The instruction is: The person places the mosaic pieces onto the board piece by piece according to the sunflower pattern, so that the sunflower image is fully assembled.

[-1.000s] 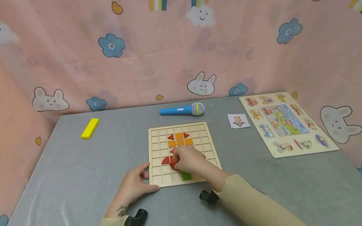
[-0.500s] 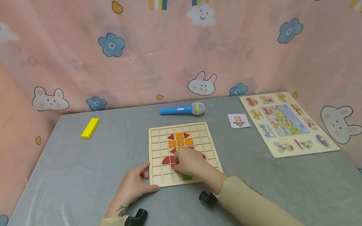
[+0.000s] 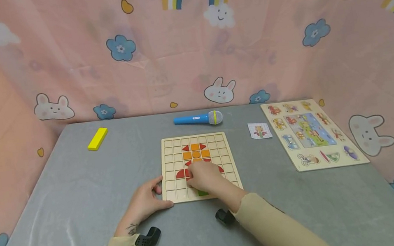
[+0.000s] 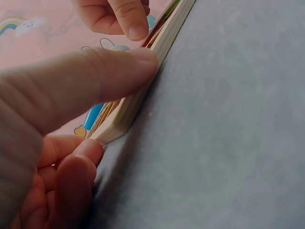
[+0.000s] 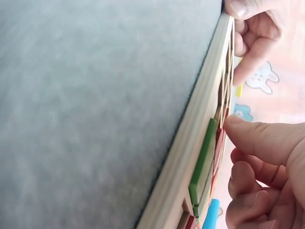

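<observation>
A wooden grid board [image 3: 173, 188] lies flat at the centre of the head view, with red triangles, orange squares and an orange disc [image 3: 196, 154] set in its cells. My left hand [image 3: 144, 202] grips its near left corner, thumb along the front edge and fingers at the left side. Over the lower middle rows is my right hand [image 3: 207, 176], its fingers curled. In the right wrist view, the thumb of that hand holds down a small red piece [image 5: 227, 113] near a green square [image 5: 204, 162]. The hand hides several cells and the piece's full shape.
A blue toy microphone [image 3: 193, 119] lies behind the board. To the right are a small pattern card [image 3: 259, 131] and a picture puzzle board [image 3: 289, 160]. At the back left lies a yellow box [image 3: 97, 139]. A pink printed cloth [image 3: 161, 78] hangs behind the table.
The red piece in my right hand, visible at the fingertips a second ago, has gone down onto the board. That hand shifted slightly left and toward me. My left hand stayed still.
</observation>
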{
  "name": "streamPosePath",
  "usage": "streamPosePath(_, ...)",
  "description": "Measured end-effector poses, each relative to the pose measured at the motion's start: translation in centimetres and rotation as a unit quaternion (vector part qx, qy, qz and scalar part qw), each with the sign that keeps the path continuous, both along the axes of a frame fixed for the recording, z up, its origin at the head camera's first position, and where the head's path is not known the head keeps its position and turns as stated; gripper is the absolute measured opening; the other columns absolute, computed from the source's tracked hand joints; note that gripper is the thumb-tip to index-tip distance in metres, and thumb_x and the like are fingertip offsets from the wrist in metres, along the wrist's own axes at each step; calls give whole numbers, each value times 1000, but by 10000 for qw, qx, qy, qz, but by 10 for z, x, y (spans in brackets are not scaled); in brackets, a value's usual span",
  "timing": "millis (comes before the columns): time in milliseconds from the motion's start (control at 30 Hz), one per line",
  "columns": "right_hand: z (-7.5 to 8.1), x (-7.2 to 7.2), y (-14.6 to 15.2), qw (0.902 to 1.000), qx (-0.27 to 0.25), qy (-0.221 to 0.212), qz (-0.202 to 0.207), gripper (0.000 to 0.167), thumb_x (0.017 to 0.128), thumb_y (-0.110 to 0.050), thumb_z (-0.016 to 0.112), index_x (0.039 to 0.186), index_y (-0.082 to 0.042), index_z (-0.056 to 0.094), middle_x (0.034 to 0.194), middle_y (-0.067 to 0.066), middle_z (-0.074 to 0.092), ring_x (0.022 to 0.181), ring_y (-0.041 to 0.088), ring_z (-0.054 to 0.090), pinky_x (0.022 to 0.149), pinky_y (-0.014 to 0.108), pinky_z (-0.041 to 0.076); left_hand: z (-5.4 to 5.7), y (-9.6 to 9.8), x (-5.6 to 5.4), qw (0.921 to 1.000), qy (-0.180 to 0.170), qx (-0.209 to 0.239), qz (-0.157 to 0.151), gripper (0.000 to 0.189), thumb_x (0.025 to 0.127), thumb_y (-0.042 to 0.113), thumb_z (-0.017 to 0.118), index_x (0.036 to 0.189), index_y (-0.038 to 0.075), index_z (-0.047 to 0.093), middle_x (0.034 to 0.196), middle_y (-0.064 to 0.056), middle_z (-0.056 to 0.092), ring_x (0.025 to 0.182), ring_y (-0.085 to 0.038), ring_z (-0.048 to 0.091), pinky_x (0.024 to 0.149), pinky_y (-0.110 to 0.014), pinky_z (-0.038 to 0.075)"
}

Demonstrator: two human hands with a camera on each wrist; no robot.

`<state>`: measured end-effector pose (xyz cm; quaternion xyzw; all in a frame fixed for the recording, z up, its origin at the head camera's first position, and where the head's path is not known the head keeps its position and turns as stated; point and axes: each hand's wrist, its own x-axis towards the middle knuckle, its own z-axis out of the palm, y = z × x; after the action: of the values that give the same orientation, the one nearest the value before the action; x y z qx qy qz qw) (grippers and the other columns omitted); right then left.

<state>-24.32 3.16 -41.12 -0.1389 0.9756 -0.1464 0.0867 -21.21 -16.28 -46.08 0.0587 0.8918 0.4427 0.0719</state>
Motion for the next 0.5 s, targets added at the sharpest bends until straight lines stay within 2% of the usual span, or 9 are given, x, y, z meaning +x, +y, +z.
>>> streamPosePath(233,-4,-1,0,10000,17,-46,-44,32,77,-29,73,57,-16,54,54,-5,45,53,12,45,47,28,32,0,1,0,10000,3,-6,4,89,56,16,88,135,6,48,80,-1,49,52,-11,36,46,-24,31)
streamPosePath(500,-4,-3,12,9989,-405,-211,-141,33,78,-29,73,57,-14,52,52,-4,42,50,13,43,46,26,28,1,1,1,10000,-4,-18,9,89,56,16,87,135,6,48,80,-1,49,52,-11,37,46,-25,32)
